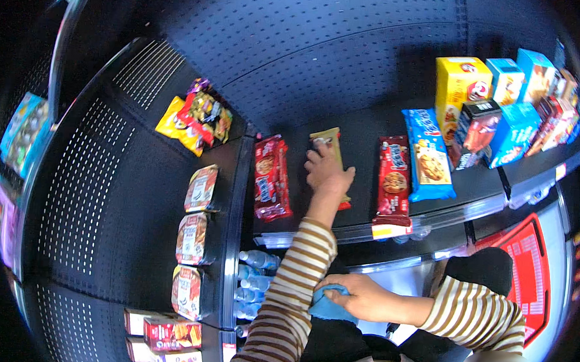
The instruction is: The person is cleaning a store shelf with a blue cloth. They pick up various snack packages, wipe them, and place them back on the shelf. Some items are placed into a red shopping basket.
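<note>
My left hand is laid over a gold snack packet on the black shelf. Its fingers reach the packet's left side and the thumb sticks out to the right, apart from it. The hand and wrist hide most of the packet. Red cookie packs lie to the left of that hand. To its right are another red cookie pack and a blue cookie pack. Lower down, in front of my body, my right hand grips a bunched blue cloth.
Several snack boxes, among them a yellow box, stand at the shelf's right end. A side shelf on the left holds candy bags, sealed tubs and red boxes. Water bottles stand below. A red basket is at lower right.
</note>
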Demonstrator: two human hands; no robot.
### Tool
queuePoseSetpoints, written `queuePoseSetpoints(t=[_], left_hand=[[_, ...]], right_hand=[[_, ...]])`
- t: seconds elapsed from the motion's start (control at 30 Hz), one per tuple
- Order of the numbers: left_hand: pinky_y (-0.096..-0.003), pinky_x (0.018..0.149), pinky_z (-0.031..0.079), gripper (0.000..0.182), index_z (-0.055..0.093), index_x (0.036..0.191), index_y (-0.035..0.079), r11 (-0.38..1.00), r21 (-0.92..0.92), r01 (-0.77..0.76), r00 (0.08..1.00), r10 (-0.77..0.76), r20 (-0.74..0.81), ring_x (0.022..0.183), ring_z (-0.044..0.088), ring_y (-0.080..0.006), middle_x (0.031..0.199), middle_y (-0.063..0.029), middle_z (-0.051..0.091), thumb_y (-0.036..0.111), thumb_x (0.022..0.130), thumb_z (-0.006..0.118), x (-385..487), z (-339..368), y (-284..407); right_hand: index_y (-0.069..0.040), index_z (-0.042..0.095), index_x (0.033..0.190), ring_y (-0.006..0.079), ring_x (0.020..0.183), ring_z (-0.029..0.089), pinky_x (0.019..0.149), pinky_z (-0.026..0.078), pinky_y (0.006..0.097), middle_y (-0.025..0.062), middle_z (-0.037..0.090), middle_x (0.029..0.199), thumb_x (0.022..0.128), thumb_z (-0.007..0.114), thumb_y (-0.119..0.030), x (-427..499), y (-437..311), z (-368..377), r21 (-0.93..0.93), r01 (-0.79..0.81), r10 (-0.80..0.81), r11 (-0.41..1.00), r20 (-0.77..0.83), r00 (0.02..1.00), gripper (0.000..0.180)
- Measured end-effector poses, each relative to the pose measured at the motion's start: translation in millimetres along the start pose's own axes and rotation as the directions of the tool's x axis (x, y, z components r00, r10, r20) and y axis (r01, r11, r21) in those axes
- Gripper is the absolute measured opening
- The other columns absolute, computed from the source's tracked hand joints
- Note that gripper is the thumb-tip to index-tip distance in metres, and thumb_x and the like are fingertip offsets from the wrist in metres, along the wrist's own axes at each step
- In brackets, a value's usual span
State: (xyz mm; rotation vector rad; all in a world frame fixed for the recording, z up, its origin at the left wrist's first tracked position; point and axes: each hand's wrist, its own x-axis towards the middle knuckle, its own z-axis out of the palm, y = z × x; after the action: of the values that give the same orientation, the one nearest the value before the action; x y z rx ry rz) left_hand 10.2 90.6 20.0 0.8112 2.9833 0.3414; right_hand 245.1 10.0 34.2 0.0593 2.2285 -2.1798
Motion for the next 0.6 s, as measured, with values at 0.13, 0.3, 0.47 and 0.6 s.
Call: queuePoseSetpoints(t=[0.13,0.3,0.47,0.6], left_hand=[[-0.0552,0.105,0.05,0.109,0.017,0.159,0.008,0.999,-0.05,0.019,1.0,-0.019,0.009,0.136,0.046,-0.0453,0.151,-0.0258,0.037,0.026,0.077,0.086,3,3,0],[-0.0548,0.103,0.053,0.101,0.022,0.157,0.008,0.999,-0.053,0.009,1.0,-0.008,0.025,0.136,0.045,-0.0456,0.154,-0.0272,0.033,0.016,0.077,0.084,7,3,-2],[-0.0543,0.103,0.053,0.099,0.025,0.155,0.008,0.997,-0.071,-0.014,1.0,0.014,-0.003,0.134,0.046,-0.046,0.15,-0.0268,0.035,0.014,0.076,0.084,9,5,-4],[-0.0529,0.104,0.053,0.099,0.026,0.154,0.008,0.997,-0.08,-0.013,1.0,0.013,0.007,0.135,0.045,-0.0469,0.152,-0.0279,0.035,0.015,0.075,0.085,13,4,-1]], right_hand=[[-0.005,0.067,0.125,0.0402,0.109,0.068,0.096,0.052,0.044,0.0233,0.072,0.113,0.101,0.057,-0.018,-1,-3,-5,-0.037,-0.085,0.087,0.996,0.057,0.995,0.029],[-0.004,0.068,0.122,0.0419,0.108,0.068,0.094,0.052,0.0451,0.024,0.072,0.111,0.101,0.056,-0.02,-1,9,-12,-0.103,-0.109,0.115,0.989,0.052,0.992,0.028],[-0.005,0.067,0.121,0.0439,0.109,0.066,0.094,0.052,0.0465,0.0249,0.071,0.11,0.101,0.055,-0.021,-2,6,-15,-0.055,-0.153,0.157,0.987,0.075,0.985,0.028],[-0.005,0.067,0.121,0.0443,0.108,0.066,0.094,0.052,0.0471,0.0249,0.071,0.11,0.101,0.055,-0.021,-3,13,-12,-0.101,-0.103,0.11,0.99,0.069,0.992,0.028]])
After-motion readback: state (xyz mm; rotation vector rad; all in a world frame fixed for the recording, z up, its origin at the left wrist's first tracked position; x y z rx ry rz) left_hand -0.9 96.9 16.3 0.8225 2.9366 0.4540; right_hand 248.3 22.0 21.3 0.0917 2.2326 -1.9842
